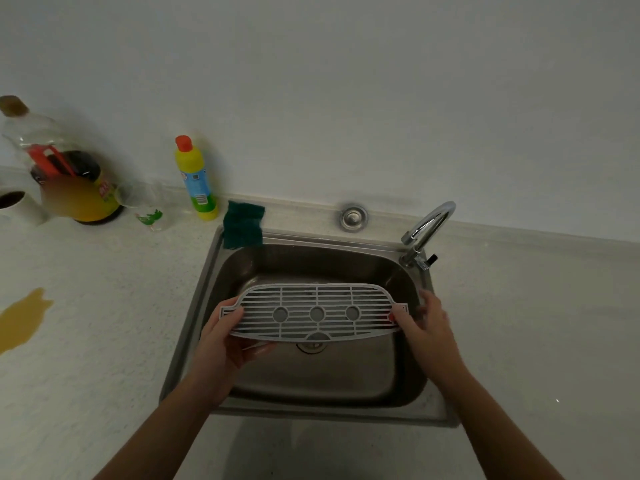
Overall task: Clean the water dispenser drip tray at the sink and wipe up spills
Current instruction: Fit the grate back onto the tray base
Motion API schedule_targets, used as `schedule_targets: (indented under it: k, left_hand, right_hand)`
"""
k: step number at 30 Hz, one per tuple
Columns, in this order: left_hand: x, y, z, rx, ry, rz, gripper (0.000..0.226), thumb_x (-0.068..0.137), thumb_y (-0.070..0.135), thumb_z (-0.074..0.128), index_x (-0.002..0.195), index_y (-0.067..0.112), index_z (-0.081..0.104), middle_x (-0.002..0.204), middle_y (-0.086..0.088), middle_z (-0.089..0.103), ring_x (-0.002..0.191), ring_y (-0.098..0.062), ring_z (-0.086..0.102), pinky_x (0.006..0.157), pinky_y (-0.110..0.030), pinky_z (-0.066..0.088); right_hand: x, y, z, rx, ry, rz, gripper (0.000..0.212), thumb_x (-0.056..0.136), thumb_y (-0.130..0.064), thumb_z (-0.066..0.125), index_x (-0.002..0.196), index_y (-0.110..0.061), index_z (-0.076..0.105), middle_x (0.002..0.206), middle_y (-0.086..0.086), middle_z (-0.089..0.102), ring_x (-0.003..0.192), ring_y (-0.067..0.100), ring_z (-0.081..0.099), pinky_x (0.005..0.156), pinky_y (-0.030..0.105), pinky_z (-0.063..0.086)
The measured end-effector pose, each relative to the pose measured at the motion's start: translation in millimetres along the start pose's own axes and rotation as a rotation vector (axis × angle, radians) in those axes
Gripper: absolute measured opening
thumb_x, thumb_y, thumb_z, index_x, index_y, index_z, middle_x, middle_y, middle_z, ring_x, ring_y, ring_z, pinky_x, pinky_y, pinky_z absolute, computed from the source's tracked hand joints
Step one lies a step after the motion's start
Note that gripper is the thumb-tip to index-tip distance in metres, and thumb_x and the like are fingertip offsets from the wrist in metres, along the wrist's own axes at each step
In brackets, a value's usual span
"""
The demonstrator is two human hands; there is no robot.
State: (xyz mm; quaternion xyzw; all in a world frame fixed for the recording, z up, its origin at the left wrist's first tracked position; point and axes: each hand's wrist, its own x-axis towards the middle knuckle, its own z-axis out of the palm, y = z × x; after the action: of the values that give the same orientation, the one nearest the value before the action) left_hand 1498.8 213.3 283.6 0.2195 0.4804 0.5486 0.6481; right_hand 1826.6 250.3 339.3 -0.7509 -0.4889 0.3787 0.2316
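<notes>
A grey slatted drip tray grate (pixel 316 312) with three round pads is held level over the steel sink (pixel 207 271). My left hand (pixel 227 336) grips its left end, thumb on top and fingers underneath. My right hand (pixel 420 318) holds its right end the same way. A yellowish spill (pixel 21 318) lies on the counter at the far left. A dark green scouring cloth (pixel 243 224) hangs over the sink's back left corner. The faucet (pixel 426 230) stands at the back right, with no water running.
A yellow detergent bottle (pixel 196 178) with a red cap stands behind the sink by the wall. Left of it are a clear plastic cup (pixel 147 206), a large oil bottle (pixel 65 168) and a white roll (pixel 15 204). A metal plug (pixel 353 216) sits behind the basin.
</notes>
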Motion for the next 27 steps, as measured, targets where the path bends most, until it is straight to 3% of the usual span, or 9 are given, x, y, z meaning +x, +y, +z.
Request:
schedule_targets:
  k: [2,4,8,13,17,20,23,27]
  left_hand:
    - [-2,2,-6,-0.005,-0.014,-0.026,0.044,0.101,0.032,0.055,0.142,0.015,0.056,0.138,-0.019,0.066,0.124,-0.043,0.065,0.097,-0.063,0.056]
    - [-6,4,-11,0.024,-0.033,-0.037,0.045,0.101,0.034,0.057,0.142,0.017,0.057,0.138,-0.019,0.066,0.124,-0.042,0.065,0.097,-0.061,0.057]
    - [-25,5,-20,0.132,0.026,-0.078,0.042,0.103,0.04,0.055,0.142,0.023,0.057,0.13,-0.015,0.072,0.115,-0.038,0.071,0.093,-0.057,0.059]
    - [-73,1,-43,0.406,0.241,-0.078,0.051,0.095,0.055,0.055,0.119,0.012,0.068,0.098,-0.014,0.079,0.081,-0.033,0.076,0.066,-0.039,0.062]
    - [-126,-10,-64,0.253,0.457,-0.018,0.054,0.091,0.052,0.069,0.114,0.003,0.067,0.094,-0.02,0.074,0.074,-0.028,0.069,0.062,-0.034,0.06]
    - [-170,-21,-78,0.127,0.64,0.046,0.048,0.088,0.045,0.069,0.112,0.003,0.068,0.09,-0.016,0.073,0.069,-0.025,0.067,0.061,-0.035,0.058]
    - [-220,-27,-91,0.044,0.79,0.096,0.036,0.093,0.042,0.069,0.108,0.009,0.07,0.089,-0.014,0.072,0.069,-0.024,0.064,0.061,-0.035,0.057]
    - [-288,-32,-114,-0.095,1.002,0.171,0.028,0.097,0.04,0.067,0.11,0.015,0.068,0.091,-0.01,0.072,0.069,-0.021,0.066,0.062,-0.034,0.057]
  right_hand:
    - [-3,4,2,0.307,-0.267,0.205,0.064,0.089,-0.068,0.055,0.138,-0.027,0.055,0.131,0.008,0.068,0.109,0.029,0.071,0.09,0.049,0.059]
    - [-9,7,6,0.405,-0.375,0.227,0.057,0.09,-0.066,0.054,0.122,-0.021,0.067,0.113,0.01,0.077,0.094,0.029,0.077,0.078,0.043,0.062]
    - [-16,13,23,0.454,-0.328,0.183,0.054,0.087,-0.059,0.062,0.113,-0.013,0.071,0.101,0.015,0.079,0.083,0.028,0.075,0.071,0.037,0.055]
    - [-13,16,50,0.453,-0.395,0.165,0.033,0.1,-0.047,0.059,0.107,-0.019,0.075,0.092,0.011,0.08,0.075,0.022,0.073,0.067,0.035,0.052]
    - [-14,7,82,0.413,-0.538,0.127,0.023,0.098,-0.047,0.063,0.092,-0.032,0.08,0.089,0.007,0.08,0.066,0.015,0.071,0.063,0.031,0.051]
    - [-24,-4,116,0.389,-0.664,0.051,0.021,0.096,-0.047,0.065,0.095,-0.033,0.08,0.094,0.005,0.081,0.066,0.012,0.072,0.056,0.027,0.053]
    - [-47,-24,148,0.349,-0.79,-0.021,0.034,0.084,-0.057,0.071,0.103,-0.03,0.08,0.096,0.004,0.081,0.069,0.012,0.075,0.053,0.022,0.055]
    - [-97,-56,189,0.247,-0.996,-0.127,0.047,0.072,-0.07,0.071,0.105,-0.036,0.078,0.098,0.003,0.081,0.074,0.016,0.076,0.061,0.03,0.056]
